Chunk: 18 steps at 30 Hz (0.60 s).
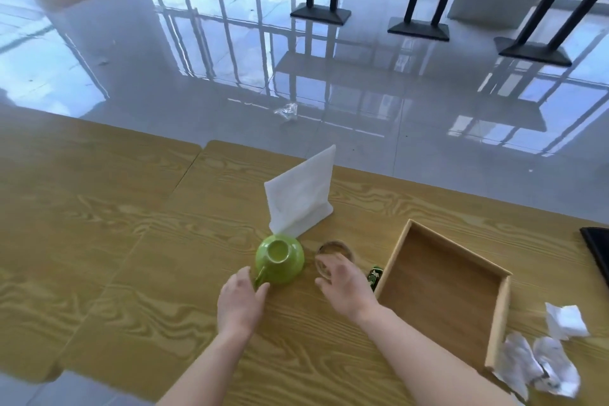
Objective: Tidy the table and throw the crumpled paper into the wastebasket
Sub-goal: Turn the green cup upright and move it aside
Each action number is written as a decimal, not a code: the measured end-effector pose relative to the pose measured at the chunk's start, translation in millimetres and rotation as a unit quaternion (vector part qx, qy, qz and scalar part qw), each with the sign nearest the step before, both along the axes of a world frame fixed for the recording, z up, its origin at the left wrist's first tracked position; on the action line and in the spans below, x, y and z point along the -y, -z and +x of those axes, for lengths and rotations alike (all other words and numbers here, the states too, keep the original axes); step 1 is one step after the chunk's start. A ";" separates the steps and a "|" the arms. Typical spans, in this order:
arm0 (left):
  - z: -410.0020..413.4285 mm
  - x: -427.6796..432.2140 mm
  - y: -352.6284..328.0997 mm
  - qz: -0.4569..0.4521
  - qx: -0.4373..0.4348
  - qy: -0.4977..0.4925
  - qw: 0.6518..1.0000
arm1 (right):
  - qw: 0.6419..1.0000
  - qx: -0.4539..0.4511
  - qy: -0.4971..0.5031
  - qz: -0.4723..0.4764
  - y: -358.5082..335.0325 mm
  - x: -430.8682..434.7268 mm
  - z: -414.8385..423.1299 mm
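A green mug (280, 259) lies upside down on the wooden table (131, 241), its handle toward me. My left hand (242, 303) is open just beside the handle, fingertips close to it. My right hand (346, 287) hovers open over a small clear glass (334, 254), partly covering it. Crumpled white paper lies at the right: one piece (565, 321) beyond the tray's near corner, a larger wad (540, 369) by the table's near edge. No wastebasket is in view.
A shallow wooden tray (445, 293) sits right of my hands, a small dark green packet (375, 276) against its left wall. A white napkin pack (301, 194) stands behind the mug. A black object (596, 250) is at the right edge. Clear plastic litter (287, 111) lies on the floor.
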<state>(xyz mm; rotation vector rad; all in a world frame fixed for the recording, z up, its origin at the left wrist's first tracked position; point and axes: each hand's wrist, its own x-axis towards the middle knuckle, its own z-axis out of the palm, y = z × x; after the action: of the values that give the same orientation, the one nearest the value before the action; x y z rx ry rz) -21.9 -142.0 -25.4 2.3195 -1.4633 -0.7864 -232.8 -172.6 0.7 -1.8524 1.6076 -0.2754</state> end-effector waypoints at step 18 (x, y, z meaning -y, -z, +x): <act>16.9 1.9 -13.1 -0.066 -0.268 -0.111 0.955 | 0.996 0.086 -0.001 -0.020 6.3 21.2 21.2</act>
<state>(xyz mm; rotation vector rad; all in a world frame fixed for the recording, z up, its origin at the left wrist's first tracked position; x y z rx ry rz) -5.0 -143.8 -12.3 1.9151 -0.9688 -1.1007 -211.6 -193.8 -5.6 -1.8076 1.4933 -0.4566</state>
